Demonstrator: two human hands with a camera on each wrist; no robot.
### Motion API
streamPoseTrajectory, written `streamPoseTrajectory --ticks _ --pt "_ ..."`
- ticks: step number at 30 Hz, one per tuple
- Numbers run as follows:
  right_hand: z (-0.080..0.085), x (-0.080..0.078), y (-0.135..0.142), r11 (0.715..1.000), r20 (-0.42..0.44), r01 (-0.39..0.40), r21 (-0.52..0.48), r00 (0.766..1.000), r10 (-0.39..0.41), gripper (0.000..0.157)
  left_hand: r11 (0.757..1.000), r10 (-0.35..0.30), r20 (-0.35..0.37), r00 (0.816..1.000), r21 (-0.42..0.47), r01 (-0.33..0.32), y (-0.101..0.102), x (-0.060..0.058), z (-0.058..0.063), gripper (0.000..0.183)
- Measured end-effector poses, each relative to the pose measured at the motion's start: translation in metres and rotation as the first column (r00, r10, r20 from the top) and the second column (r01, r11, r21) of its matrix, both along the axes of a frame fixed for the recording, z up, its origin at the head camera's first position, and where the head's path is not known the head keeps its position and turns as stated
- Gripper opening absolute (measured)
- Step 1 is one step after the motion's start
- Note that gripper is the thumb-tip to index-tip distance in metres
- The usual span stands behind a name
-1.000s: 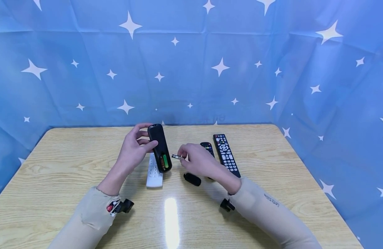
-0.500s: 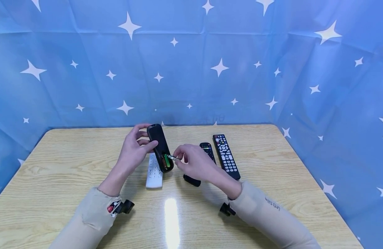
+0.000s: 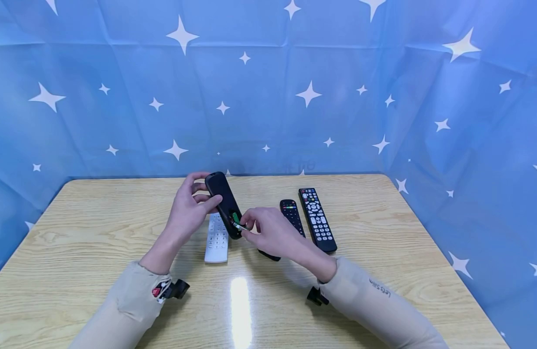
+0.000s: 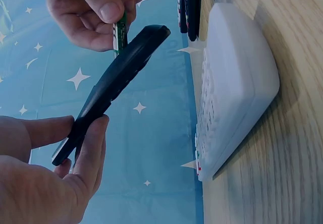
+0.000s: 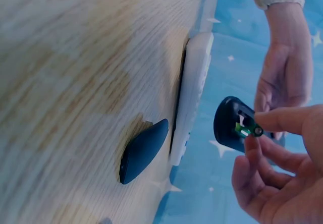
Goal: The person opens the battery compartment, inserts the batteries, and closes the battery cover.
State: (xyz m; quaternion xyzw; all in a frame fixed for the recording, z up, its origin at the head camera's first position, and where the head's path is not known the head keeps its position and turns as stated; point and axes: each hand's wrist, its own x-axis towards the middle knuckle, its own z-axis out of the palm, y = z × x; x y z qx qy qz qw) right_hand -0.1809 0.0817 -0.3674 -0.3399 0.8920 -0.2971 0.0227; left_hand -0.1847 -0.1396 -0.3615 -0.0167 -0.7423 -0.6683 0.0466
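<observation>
My left hand (image 3: 187,206) grips a black remote control (image 3: 219,194), back side up, between thumb and fingers. Its battery compartment lies uncovered at the lower end, with a green battery (image 3: 236,217) inside. Between the thumb and fingers of my right hand (image 3: 270,231) is a second battery (image 3: 239,226), one end at the compartment. In the left wrist view, this green battery (image 4: 120,35) stands at a slant against the back of the remote control (image 4: 108,85). The right wrist view shows the pinched battery (image 5: 258,131) end-on beside the compartment.
Under the held remote lies a white remote control (image 3: 216,242) on the wooden table (image 3: 98,232). A black battery cover (image 5: 145,152) rests near my right hand, partly hidden in the head view. Two black remotes, a smaller (image 3: 290,213) and a longer one (image 3: 317,220), lie to the right.
My right hand has moved left and slightly down, bringing the pinched battery from beside the remote to its compartment. My left hand keeps its grip, with the remote tilting slightly.
</observation>
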Motion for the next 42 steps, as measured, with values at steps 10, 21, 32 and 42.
streamPoseTrajectory --ticks 10,21,32,42 --pt "-0.003 0.000 -0.004 1.000 -0.005 -0.027 -0.013 1.000 0.027 0.019 1.000 0.009 0.025 1.000 0.021 -0.009 0.000 -0.001 0.000 0.061" --pt "-0.006 0.000 -0.006 0.997 -0.027 -0.061 -0.051 0.998 0.059 0.023 0.998 -0.009 0.055 0.998 0.062 0.006 -0.001 -0.001 -0.003 0.061" --pt "-0.010 -0.002 -0.004 0.988 -0.132 -0.141 -0.062 0.982 0.132 0.009 0.995 -0.021 0.081 0.996 0.100 0.013 -0.003 -0.002 -0.002 0.061" --pt "-0.008 -0.003 -0.003 0.985 -0.141 -0.171 -0.011 0.976 0.168 0.013 0.995 -0.019 0.082 0.996 0.102 0.010 -0.004 -0.002 -0.004 0.060"
